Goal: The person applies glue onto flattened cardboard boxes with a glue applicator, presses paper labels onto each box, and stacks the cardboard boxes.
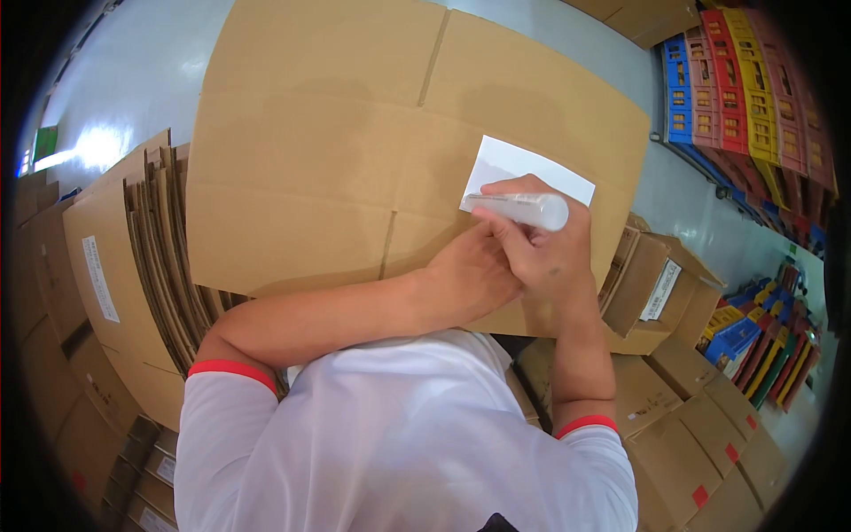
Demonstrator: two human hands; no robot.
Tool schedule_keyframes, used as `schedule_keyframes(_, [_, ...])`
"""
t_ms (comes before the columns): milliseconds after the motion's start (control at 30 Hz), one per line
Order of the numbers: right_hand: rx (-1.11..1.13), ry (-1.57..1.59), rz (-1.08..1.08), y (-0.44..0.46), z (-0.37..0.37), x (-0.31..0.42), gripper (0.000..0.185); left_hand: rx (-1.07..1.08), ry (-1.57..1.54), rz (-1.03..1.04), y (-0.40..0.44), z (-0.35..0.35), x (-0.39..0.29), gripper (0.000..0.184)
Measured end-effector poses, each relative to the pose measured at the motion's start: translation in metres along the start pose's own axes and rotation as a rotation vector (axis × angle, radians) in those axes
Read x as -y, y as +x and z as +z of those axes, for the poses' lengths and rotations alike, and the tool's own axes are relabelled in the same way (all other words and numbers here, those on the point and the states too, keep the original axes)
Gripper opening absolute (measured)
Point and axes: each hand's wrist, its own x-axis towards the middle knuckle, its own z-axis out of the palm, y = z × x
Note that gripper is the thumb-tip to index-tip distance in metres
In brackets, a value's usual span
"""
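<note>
My right hand (554, 244) is closed around a white, tube-shaped bottle (532, 211). The bottle lies slanted, its narrow end pointing left over a white sheet of paper (505, 164). Whether that end touches the paper I cannot tell. The paper rests on a large flattened cardboard box (301, 151), toward its right side. Against my right hand, just to its left, is my left hand (479, 275), back upward over the cardboard. Its fingers are mostly hidden behind the right hand.
Flattened cardboard sheets (164, 248) stand stacked at the left. An open carton (660, 297) is at the right, above more closed cartons (683, 434). Coloured plastic crates (731, 80) are piled at the upper right. Shiny grey floor (160, 71) shows beyond the cardboard.
</note>
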Motion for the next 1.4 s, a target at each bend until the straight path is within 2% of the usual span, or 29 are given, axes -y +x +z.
schedule_keyframes(67, [0.0, -0.008, 0.058, -0.002, -0.004, 0.001, 0.015, 0.044, -0.032, -0.013, 0.005, -0.001, -0.001, 0.055])
schedule_keyframes(133, [-0.275, 0.185, 0.111, 0.007, -0.01, -0.004, 0.018, 0.089, -0.06, -0.023, 0.012, -0.004, 0.0, 0.056])
schedule_keyframes(167, [-0.276, 0.184, 0.11, 0.011, -0.014, -0.007, 0.018, 0.028, -0.069, -0.056, 0.015, -0.004, 0.0, 0.056])
schedule_keyframes(233, [-0.43, 0.346, 0.087, 0.018, -0.021, -0.013, 0.016, -0.032, -0.076, -0.09, 0.017, -0.008, 0.001, 0.057])
schedule_keyframes(433, [-0.299, 0.113, 0.042, 0.028, -0.01, -0.021, 0.015, -0.002, -0.099, -0.109, 0.022, -0.012, 0.002, 0.057])
schedule_keyframes(567, [-0.281, 0.132, 0.025, 0.033, -0.006, -0.024, 0.016, 0.05, -0.125, -0.113, 0.022, -0.01, 0.003, 0.056])
schedule_keyframes(800, [-0.449, 0.109, 0.131, 0.004, -0.041, -0.051, 0.015, 0.102, -0.053, -0.134, 0.026, -0.019, 0.003, 0.071])
schedule_keyframes(967, [-0.556, 0.068, 0.175, -0.03, -0.076, -0.074, 0.019, 0.107, -0.107, -0.133, 0.028, -0.016, 0.001, 0.074])
schedule_keyframes(1033, [-0.599, -0.003, 0.254, -0.038, -0.084, -0.077, 0.02, 0.121, -0.109, -0.135, 0.03, -0.017, 0.0, 0.075])
schedule_keyframes(1167, [-0.633, 0.063, 0.263, -0.045, -0.088, -0.08, 0.02, 0.144, -0.123, -0.147, 0.031, -0.021, -0.001, 0.075])
schedule_keyframes(1233, [-0.754, 0.317, 0.201, -0.045, -0.088, -0.071, 0.018, 0.15, -0.123, -0.15, 0.03, -0.022, 0.0, 0.075])
schedule_keyframes(1367, [-0.727, 0.288, 0.168, -0.047, -0.085, -0.074, 0.017, 0.17, -0.099, -0.144, 0.031, -0.023, 0.0, 0.075])
schedule_keyframes(1400, [-0.685, 0.16, 0.163, -0.045, -0.083, -0.075, 0.015, 0.183, -0.09, -0.148, 0.032, -0.023, -0.001, 0.075])
